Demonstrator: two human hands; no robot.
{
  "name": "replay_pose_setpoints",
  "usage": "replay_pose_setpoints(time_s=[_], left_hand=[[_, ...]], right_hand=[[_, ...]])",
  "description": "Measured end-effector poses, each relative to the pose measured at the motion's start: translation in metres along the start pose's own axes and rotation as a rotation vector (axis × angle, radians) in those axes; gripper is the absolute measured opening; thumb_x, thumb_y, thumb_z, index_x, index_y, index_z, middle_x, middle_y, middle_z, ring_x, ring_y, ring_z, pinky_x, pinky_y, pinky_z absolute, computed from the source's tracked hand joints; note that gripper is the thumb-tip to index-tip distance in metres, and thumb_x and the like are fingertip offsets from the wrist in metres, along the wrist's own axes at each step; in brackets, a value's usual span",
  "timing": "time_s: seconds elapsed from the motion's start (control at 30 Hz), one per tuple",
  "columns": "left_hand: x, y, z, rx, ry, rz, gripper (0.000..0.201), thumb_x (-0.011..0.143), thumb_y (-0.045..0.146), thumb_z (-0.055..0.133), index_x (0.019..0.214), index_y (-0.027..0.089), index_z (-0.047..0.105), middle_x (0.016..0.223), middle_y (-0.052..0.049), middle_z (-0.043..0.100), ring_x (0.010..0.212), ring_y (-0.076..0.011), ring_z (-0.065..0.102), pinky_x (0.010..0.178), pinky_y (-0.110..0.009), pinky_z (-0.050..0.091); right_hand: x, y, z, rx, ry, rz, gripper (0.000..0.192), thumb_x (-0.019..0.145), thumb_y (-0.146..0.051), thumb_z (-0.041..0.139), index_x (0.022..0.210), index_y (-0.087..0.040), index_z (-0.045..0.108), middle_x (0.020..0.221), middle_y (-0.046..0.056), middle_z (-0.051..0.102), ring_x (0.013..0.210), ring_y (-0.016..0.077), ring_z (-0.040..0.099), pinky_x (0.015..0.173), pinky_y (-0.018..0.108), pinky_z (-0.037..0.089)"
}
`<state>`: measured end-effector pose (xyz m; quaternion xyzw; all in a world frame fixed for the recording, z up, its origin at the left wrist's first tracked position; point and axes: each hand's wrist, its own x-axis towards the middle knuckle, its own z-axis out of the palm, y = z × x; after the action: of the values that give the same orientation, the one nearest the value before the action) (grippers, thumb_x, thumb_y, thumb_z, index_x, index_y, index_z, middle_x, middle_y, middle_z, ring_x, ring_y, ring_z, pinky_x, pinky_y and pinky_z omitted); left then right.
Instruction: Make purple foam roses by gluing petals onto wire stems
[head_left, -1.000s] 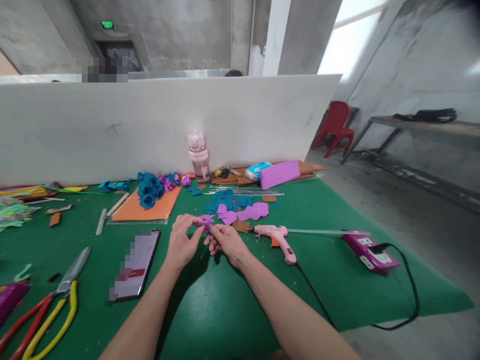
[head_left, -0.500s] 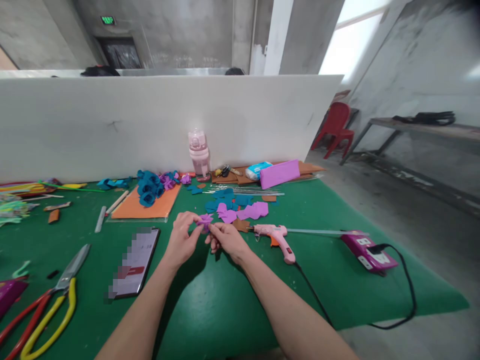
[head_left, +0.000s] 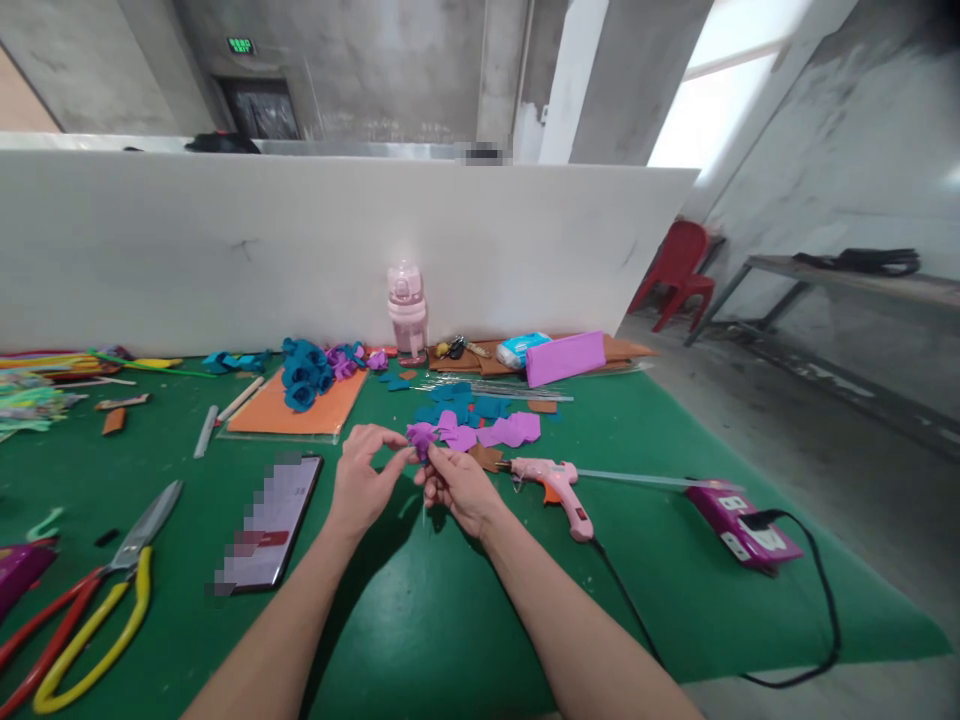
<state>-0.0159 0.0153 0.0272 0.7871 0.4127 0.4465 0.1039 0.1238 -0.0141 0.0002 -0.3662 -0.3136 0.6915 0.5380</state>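
A small purple flower [head_left: 421,437] made of soft sheet material is held up over the green table, at the middle of the view. My right hand [head_left: 463,488] pinches it from below, and a thin stem hangs beneath those fingers. The thumb and forefinger of my left hand [head_left: 366,478] are closed at the flower's left edge. Just beyond it lie cut purple pieces [head_left: 510,429] and teal pieces [head_left: 450,400]. A pink glue gun [head_left: 553,482] rests on its side to the right of my right hand, its nozzle toward a brown piece [head_left: 486,457].
Left of my hands are a phone [head_left: 271,525] and large shears [head_left: 142,540] with red and yellow handles. Finished teal flowers [head_left: 306,375] sit on an orange sheet [head_left: 292,420]. A pink bottle [head_left: 407,315] stands before the white partition [head_left: 315,240]. A purple power strip [head_left: 742,522] lies right.
The flower has been turned between my fingers, so its petals now face up more and its stem shows below. The whole view has shifted slightly; the things on the table stay put.
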Motion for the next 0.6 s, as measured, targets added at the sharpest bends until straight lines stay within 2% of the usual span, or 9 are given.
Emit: replay_pose_setpoints(time_s=[0.17, 0.4, 0.5, 0.6], left_hand=[[0.000, 0.000, 0.000, -0.018, -0.012, -0.005, 0.010, 0.079, 0.029, 0.057, 0.074, 0.021, 0.060, 0.075, -0.001, 0.061, 0.080, -0.0175, 0.053, 0.076, -0.032, 0.041], [0.001, -0.004, 0.000, -0.130, -0.080, -0.054, 0.015, 0.083, 0.027, 0.048, 0.071, 0.021, 0.055, 0.075, -0.001, 0.057, 0.080, -0.0166, 0.052, 0.074, -0.030, 0.042], [0.001, -0.004, -0.001, -0.156, -0.066, -0.067, 0.014, 0.083, 0.028, 0.049, 0.074, 0.020, 0.056, 0.077, -0.002, 0.058, 0.080, -0.0165, 0.054, 0.075, -0.030, 0.043], [0.000, -0.002, -0.005, -0.122, 0.012, -0.040, 0.009, 0.081, 0.027, 0.052, 0.080, 0.020, 0.058, 0.079, -0.002, 0.059, 0.080, -0.0166, 0.054, 0.076, -0.031, 0.043]], right_hand=[[0.003, 0.005, -0.001, -0.043, -0.013, -0.003, 0.044, 0.064, -0.056, 0.066, 0.077, -0.014, 0.059, 0.057, -0.002, 0.060, 0.037, 0.0035, 0.047, 0.038, 0.016, 0.044], [0.003, 0.005, -0.004, -0.079, -0.044, -0.037, 0.043, 0.067, -0.055, 0.064, 0.080, -0.015, 0.062, 0.056, -0.003, 0.059, 0.037, 0.0031, 0.045, 0.038, 0.016, 0.043], [0.001, 0.000, -0.002, -0.079, -0.062, -0.046, 0.042, 0.067, -0.054, 0.064, 0.081, -0.015, 0.063, 0.057, -0.004, 0.058, 0.038, 0.0030, 0.045, 0.040, 0.016, 0.043], [0.000, -0.004, -0.001, -0.091, -0.053, -0.085, 0.041, 0.067, -0.053, 0.065, 0.082, -0.015, 0.063, 0.060, -0.003, 0.059, 0.041, 0.0033, 0.047, 0.043, 0.017, 0.046]])
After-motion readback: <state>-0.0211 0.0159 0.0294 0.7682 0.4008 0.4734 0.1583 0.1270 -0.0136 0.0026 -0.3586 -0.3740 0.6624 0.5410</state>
